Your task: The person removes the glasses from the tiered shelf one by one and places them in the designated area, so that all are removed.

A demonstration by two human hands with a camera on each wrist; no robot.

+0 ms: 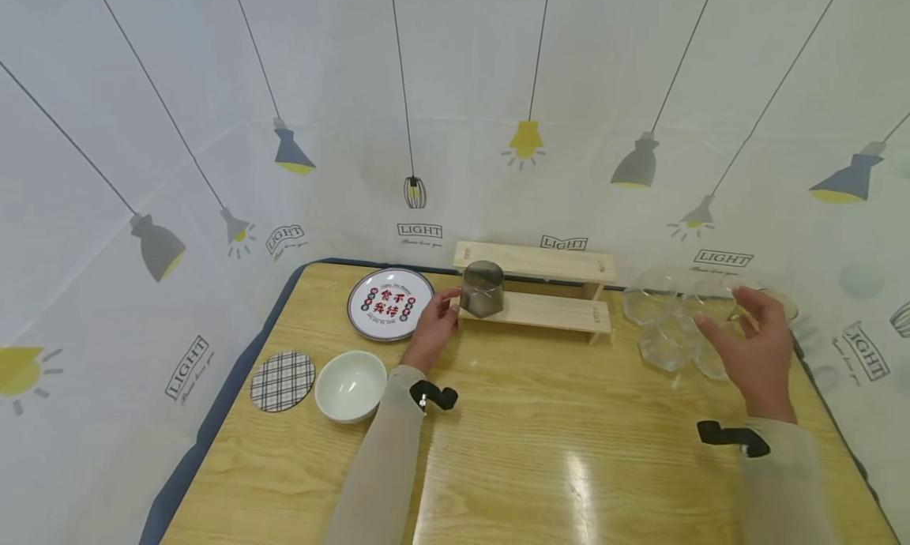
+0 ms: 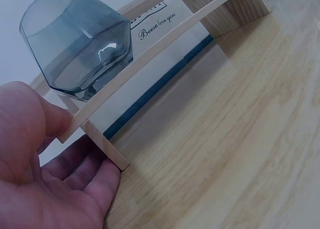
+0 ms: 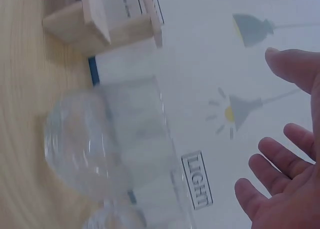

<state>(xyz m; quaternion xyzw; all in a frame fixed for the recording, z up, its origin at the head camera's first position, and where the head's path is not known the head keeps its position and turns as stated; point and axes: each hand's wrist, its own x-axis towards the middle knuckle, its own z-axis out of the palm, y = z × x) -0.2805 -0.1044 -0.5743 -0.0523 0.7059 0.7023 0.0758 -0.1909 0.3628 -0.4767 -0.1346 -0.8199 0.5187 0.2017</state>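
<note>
A two-tier wooden shelf rack [image 1: 554, 311] stands along the back of the table. My left hand [image 1: 435, 328] grips its left end, the thumb at the lower board and the fingers [image 2: 102, 181] curled against the leg underneath. On the left end of that lower board sits a smoky grey glass tumbler [image 1: 483, 289], just above the thumb in the left wrist view. My right hand [image 1: 761, 351] hovers over several clear glasses [image 1: 667, 343] at the right, thumb and fingers spread apart with nothing between them. Part of the glass group is hidden behind that hand.
Left of the rack lies a white plate [image 1: 390, 305] with red lettering and a dark rim. A white bowl [image 1: 351, 387] and a round checked coaster [image 1: 282, 381] stand nearer the front left. A printed cloth wall [image 1: 469, 174] closes off the back and sides.
</note>
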